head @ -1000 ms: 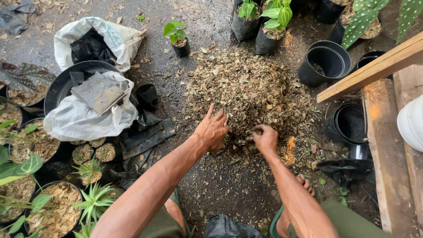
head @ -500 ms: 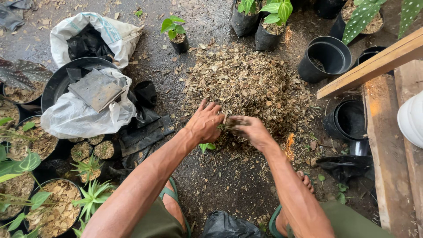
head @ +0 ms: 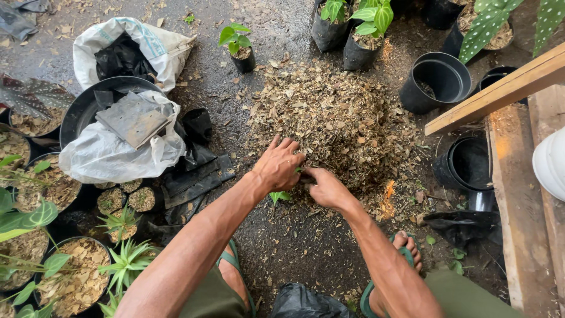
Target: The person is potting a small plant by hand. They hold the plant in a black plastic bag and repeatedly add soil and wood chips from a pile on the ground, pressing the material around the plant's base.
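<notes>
Both hands met at the near edge of the mulch pile (head: 335, 118) on the wet ground. Left hand (head: 279, 166) lay fingers spread over a small green seedling (head: 279, 196); right hand (head: 325, 187) curled, apparently pinching its stem, grip contents unclear. Empty black pot (head: 436, 80) stood beyond the pile.

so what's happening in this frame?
A person crouches over a pile of dry leaf and bark mulch on wet ground. Both hands meet at its near edge: the left hand and right hand are closed around something small, with a green seedling leaf showing just beneath them. What exactly the fingers hold is hidden. Empty black pots stand to the right, potted plants beyond the pile, and a white sack lies on the left.
</notes>
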